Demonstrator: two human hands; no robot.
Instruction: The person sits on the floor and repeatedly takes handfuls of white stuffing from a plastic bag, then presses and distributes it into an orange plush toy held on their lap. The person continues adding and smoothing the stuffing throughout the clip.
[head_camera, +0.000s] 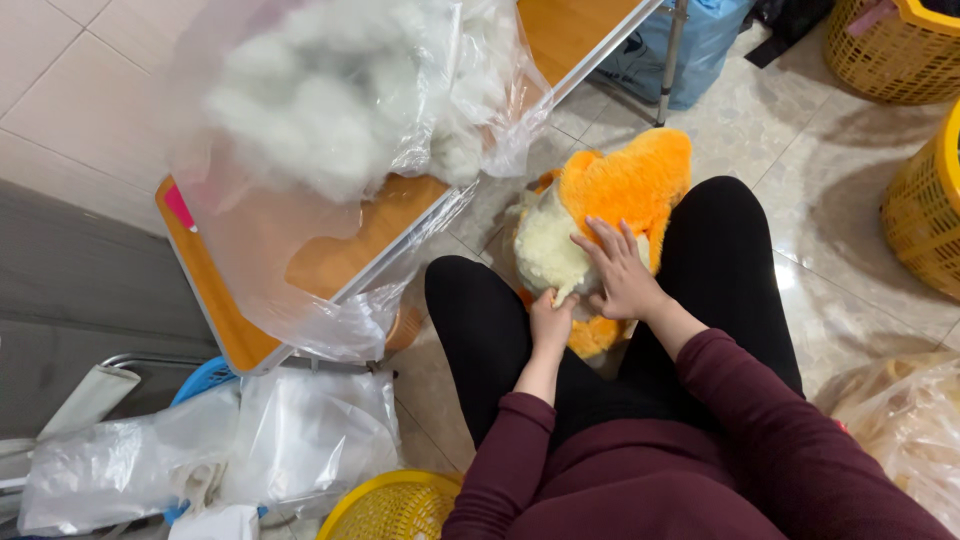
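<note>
Both hands, left hand (552, 322) and right hand (622, 272), partly cover the plush toy (625, 180).

Glossy pale tiled floor (840, 190), a low wooden folding table (215, 300), yellow baskets (925, 205) around.

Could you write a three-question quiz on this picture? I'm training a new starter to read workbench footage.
1. True or false: the left hand is pinched at the cream part of the orange plush toy.
2. Where does the right hand lie? A) flat on the toy, B) inside the clear bag of white stuffing, C) on a yellow basket.
3. Fill in: the bag of stuffing lies on a small wooden ____.

Key: 1 true; 2 A; 3 table.
</note>
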